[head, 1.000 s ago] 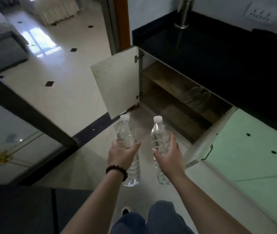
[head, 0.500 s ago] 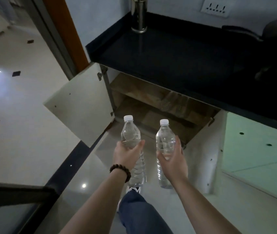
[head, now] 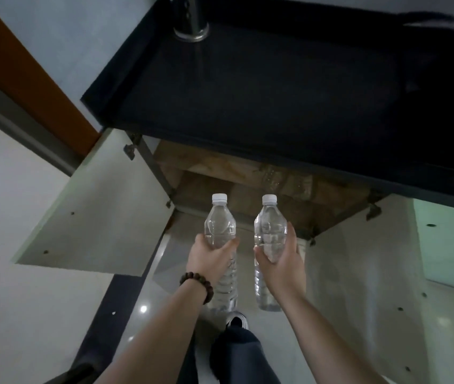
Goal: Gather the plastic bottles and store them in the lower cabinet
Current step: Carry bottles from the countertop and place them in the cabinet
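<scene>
My left hand (head: 210,260) grips a clear plastic bottle (head: 220,223) with a white cap, held upright. My right hand (head: 282,259) grips a second clear bottle (head: 270,225) the same way, a short gap to the right. Both bottles hang in front of the open lower cabinet (head: 248,187), whose wooden shelf and floor show under the counter. Further clear bottles (head: 274,178) lie on the shelf inside, partly hidden by the counter edge.
The left cabinet door (head: 95,212) swings wide open to the left; the right door (head: 364,273) stands open on the right. A dark countertop (head: 261,87) overhangs the cabinet and carries a metal flask (head: 191,23). My leg and shoe (head: 236,322) are below the bottles.
I have stepped closer to the cabinet and now look more steeply down at it. Both hands keep the bottles upright and have come nearer the opening.
</scene>
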{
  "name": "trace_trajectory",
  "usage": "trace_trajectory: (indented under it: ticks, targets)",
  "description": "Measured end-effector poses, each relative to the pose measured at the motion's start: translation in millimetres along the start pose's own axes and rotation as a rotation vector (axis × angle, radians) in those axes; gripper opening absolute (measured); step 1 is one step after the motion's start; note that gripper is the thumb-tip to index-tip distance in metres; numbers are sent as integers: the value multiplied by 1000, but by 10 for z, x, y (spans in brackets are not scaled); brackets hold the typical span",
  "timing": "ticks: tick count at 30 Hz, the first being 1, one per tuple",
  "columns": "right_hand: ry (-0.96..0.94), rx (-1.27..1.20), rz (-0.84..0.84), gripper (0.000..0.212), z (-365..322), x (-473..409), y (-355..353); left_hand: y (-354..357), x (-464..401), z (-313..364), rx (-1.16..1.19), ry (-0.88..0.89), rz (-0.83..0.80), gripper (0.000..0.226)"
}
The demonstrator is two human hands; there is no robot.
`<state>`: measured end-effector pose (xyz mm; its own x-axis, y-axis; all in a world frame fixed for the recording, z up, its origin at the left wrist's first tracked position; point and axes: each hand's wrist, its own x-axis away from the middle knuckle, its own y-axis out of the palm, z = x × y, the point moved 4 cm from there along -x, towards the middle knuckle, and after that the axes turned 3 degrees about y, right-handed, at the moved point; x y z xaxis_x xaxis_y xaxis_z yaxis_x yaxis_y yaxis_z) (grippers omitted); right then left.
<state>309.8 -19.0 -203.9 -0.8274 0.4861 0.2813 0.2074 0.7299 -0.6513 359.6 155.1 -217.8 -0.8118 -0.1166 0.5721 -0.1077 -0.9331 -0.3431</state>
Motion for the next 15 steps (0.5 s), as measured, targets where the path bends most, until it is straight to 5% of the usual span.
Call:
trace_trajectory:
  ticks: [6, 11, 15]
  targets:
    - [43, -37, 60, 86, 50, -580, 605, -16, -955, -107, -36, 24, -53, 42]
    - [7, -203, 107, 75, 143, -1369, 1348, 56, -2087, -142, -122, 169, -67, 53]
    - [-94, -309, 159, 62, 211, -2081, 1823, 119, -2954, -20, -176, 307, -62, 40]
